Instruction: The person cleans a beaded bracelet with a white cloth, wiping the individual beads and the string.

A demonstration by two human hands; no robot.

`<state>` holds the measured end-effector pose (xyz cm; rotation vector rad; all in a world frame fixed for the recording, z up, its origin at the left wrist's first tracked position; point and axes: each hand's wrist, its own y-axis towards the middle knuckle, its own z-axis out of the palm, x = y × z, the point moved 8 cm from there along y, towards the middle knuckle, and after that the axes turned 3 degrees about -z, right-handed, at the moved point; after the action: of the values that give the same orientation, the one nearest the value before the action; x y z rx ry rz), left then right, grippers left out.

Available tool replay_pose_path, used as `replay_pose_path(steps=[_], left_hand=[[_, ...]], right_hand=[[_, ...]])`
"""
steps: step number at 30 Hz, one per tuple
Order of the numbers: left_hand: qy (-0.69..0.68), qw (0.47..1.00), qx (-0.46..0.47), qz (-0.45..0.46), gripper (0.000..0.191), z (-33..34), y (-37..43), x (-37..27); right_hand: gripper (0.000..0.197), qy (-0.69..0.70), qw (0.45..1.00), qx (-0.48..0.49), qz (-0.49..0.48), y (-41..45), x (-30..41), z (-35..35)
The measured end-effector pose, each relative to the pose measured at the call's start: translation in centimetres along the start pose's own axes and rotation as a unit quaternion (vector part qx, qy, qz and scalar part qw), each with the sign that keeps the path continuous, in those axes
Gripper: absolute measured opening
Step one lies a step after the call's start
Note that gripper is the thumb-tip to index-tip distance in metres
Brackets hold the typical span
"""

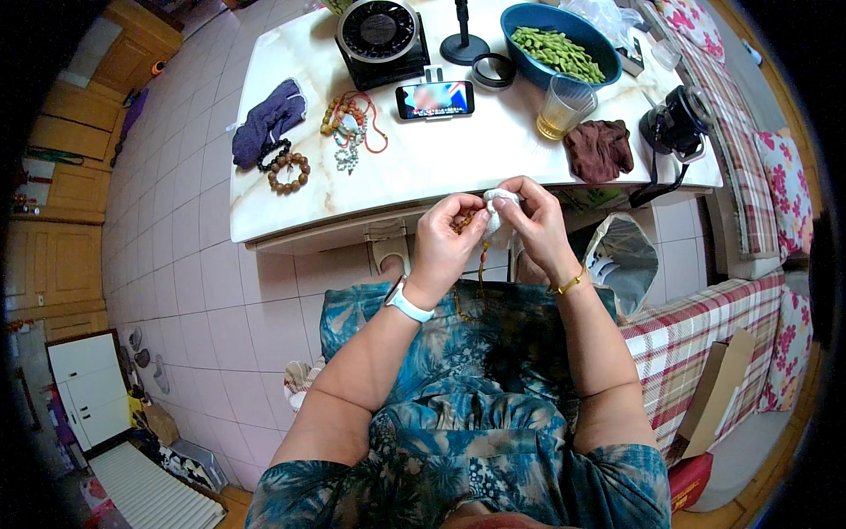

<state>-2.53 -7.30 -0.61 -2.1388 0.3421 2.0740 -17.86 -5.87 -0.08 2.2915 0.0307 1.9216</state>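
Over my lap, just off the table's front edge, my left hand [451,231] pinches a strand of amber-coloured beads [483,258] that dangles toward my skirt. My right hand [537,215] grips a white cloth [500,198], which is bunched against the left fingertips. Both hands meet at the cloth, and part of the strand is hidden behind the left fingers. On the table ahead lie a brown wooden bead bracelet [289,173], a black bead bracelet [272,156] and a tangle of bead necklaces [348,125].
A phone [435,100] stands on a holder before a black fan [380,33]. Right of it are a blue basin [512,33] of green pods, a glass [562,109], a brown cloth [599,151] and a black-lidded jug [674,119]. A lined bin [624,258] stands below the table edge.
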Motion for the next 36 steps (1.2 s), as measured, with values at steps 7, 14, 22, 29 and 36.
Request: replay_pose_path(steps=[7, 14, 22, 29, 36], left_hand=[[-0.049, 0.998, 0.027, -0.02, 0.01, 0.3, 0.1, 0.4], [-0.19, 0.969, 0.068, -0.145, 0.015, 0.5, 0.3, 2.2], [-0.191, 0.966, 0.075, -0.159, 0.016, 0.4, 0.3, 2.5], [-0.22, 0.953, 0.078, -0.194, 0.016, 0.8, -0.2, 3.3], [-0.201, 0.961, 0.086, -0.168, 0.019, 1.2, -0.1, 3.0]], right_hand=[[0.021, -0.014, 1.0, 0.001, 0.002, 0.0, -0.4, -0.3], [0.019, 0.106, 0.992, -0.02, 0.067, 0.2, -1.8, -0.7], [0.014, -0.012, 0.994, -0.031, -0.107, 0.3, 1.4, -1.9], [0.011, -0.12, 0.988, 0.032, -0.091, -0.1, 2.4, 0.5], [0.012, -0.07, 0.997, -0.014, -0.029, -0.3, 0.5, 0.0]])
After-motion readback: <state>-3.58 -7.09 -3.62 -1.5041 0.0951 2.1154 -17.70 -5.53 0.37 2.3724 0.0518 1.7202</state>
